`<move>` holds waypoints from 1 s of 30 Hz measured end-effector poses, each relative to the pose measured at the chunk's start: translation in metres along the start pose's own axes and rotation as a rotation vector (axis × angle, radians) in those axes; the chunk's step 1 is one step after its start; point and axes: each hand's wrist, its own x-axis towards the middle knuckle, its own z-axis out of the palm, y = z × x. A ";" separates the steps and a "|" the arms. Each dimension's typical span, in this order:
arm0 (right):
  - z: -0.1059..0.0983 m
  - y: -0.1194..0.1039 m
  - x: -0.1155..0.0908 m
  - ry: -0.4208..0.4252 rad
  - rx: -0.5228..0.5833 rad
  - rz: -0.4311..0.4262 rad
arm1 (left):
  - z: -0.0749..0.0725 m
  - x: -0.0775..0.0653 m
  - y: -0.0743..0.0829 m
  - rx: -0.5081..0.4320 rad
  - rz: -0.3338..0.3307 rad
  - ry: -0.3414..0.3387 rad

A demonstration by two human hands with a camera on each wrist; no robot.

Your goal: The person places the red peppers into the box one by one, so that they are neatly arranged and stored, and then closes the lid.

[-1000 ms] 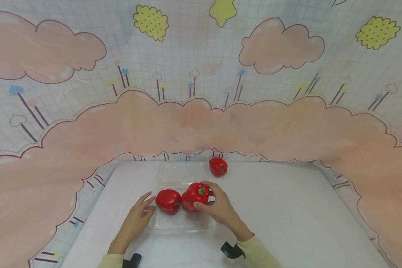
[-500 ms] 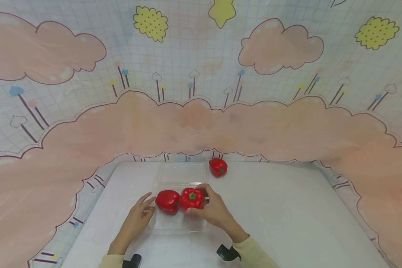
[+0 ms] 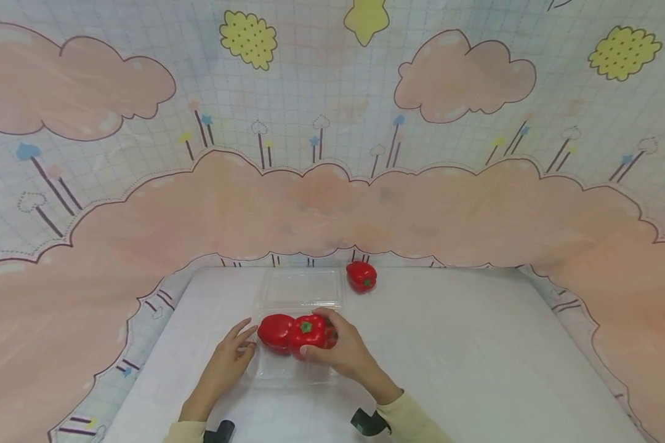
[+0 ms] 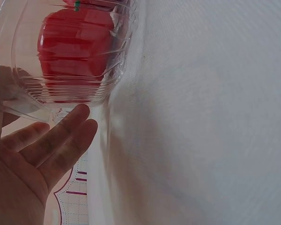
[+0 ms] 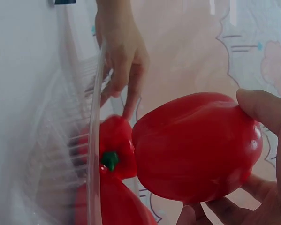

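My right hand (image 3: 346, 351) holds a red bell pepper (image 3: 308, 332) with a green stem between thumb and fingers, above a clear plastic box (image 3: 299, 375) that lies with its lid folded back. In the right wrist view this held pepper (image 5: 196, 147) is above the box rim (image 5: 95, 140). Inside the box lies another red bell pepper (image 3: 275, 334) on the left. A further red bell pepper (image 3: 331, 336) shows partly behind my right fingers. My left hand (image 3: 226, 357) stays at the box's left end, its extended fingertips (image 4: 81, 112) right at the ribbed wall.
A red bell pepper (image 3: 361, 276) lies on the white table (image 3: 465, 344) near the far edge, right of the folded-back lid (image 3: 302, 288). A cartoon-printed cloth (image 3: 366, 209) hangs behind the table.
My right hand has moved left and slightly nearer with the held bell pepper, which now overlaps the left one more. Another bell pepper has come into view behind the fingers. The left hand has stayed put.
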 end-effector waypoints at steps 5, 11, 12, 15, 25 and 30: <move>0.008 0.001 0.002 -0.002 -0.035 0.014 | 0.001 -0.001 0.000 -0.001 0.005 0.011; 0.017 0.002 0.004 -0.012 -0.042 0.018 | 0.001 0.000 0.000 0.004 0.025 0.021; 0.018 0.002 0.004 -0.014 -0.043 0.018 | 0.001 0.000 0.000 0.004 0.025 0.021; 0.021 0.001 0.005 -0.019 -0.051 0.016 | 0.001 0.000 0.001 0.002 0.029 0.021; 0.030 0.002 0.005 -0.048 -0.185 -0.043 | 0.001 -0.001 0.001 -0.003 0.047 0.036; 0.035 0.001 0.005 -0.068 -0.254 -0.053 | 0.001 -0.001 0.002 0.000 0.035 0.031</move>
